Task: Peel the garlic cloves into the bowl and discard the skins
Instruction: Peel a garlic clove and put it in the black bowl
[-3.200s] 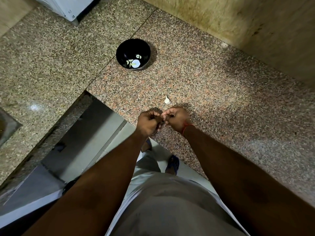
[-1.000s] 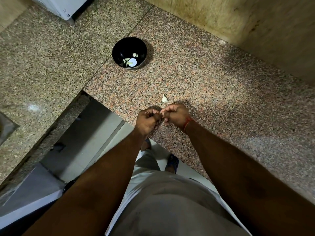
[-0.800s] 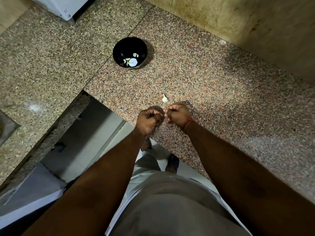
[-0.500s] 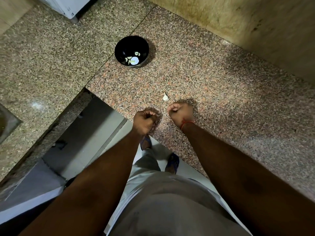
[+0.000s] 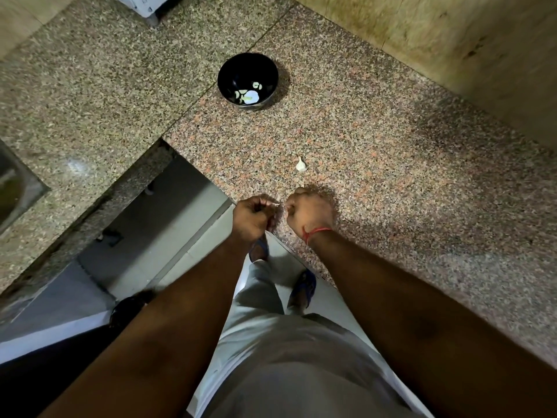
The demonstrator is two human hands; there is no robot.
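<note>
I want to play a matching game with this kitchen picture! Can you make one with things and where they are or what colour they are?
Things:
1. bowl
2. loose garlic clove
3. wrist thread
4. sink

Matches:
A. red, on the right hand's wrist
B. far left edge of the view
C. black, with pale pieces inside
D. white, alone on the counter just beyond the hands

Pairs: 1-C, 2-D, 3-A, 4-B

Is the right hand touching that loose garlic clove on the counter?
Apart. The head view shows bare granite counter between the right hand and the loose garlic clove.
</note>
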